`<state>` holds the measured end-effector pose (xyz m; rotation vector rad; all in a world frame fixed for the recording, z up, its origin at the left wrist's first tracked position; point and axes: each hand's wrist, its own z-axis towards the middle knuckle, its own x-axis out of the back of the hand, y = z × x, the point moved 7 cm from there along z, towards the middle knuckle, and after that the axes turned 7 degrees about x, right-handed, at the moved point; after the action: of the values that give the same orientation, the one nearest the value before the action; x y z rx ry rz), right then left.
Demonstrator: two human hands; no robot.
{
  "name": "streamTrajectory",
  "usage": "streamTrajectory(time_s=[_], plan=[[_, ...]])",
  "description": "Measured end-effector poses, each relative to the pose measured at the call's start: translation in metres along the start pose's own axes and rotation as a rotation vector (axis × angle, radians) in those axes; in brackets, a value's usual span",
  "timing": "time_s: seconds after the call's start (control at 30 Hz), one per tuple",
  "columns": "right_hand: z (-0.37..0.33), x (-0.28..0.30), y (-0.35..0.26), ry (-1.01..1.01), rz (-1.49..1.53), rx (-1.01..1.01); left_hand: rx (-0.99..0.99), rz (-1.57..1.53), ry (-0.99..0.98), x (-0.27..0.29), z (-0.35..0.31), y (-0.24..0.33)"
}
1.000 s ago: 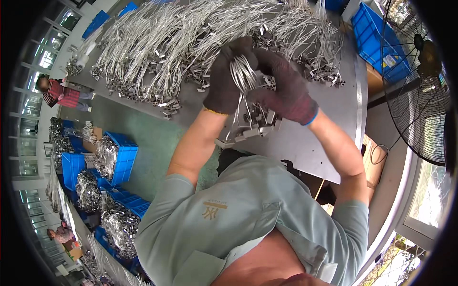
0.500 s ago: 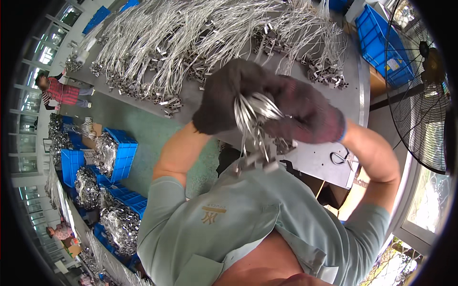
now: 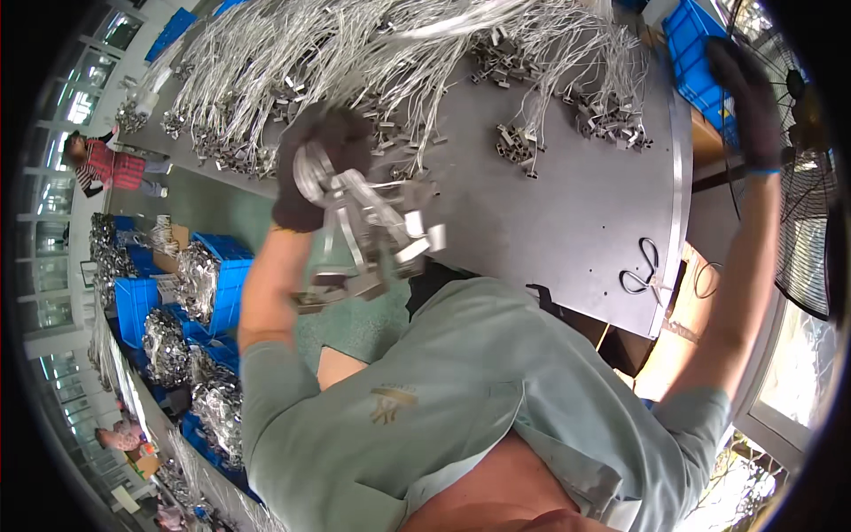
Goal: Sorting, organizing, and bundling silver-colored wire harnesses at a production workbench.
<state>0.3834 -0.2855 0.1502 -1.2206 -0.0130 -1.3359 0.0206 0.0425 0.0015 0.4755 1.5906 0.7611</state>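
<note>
Over the table's (image 3: 532, 217) near left edge, the left hand (image 3: 321, 164) has its fingers wrapped around a wire bundle (image 3: 381, 213). Beyond the table's right edge, the right hand (image 3: 749, 102) is near a crate (image 3: 696, 58); whether its fingers hold anything, I cannot tell. Scissors (image 3: 651, 259) lie at the table's near right corner.
</note>
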Motion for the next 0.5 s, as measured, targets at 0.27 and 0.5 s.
streamTrajectory(time_s=[0.27, 0.5], plan=[[-0.058, -0.256, -0.101, -0.322, 0.851, -0.137, -0.152, 0.198, 0.132, -0.087, 0.041, -0.075], [-0.066, -0.272, -0.095, -0.202, 1.78, -0.43, 0.039, 0.056, -0.36, -0.089, 0.048, -0.113]])
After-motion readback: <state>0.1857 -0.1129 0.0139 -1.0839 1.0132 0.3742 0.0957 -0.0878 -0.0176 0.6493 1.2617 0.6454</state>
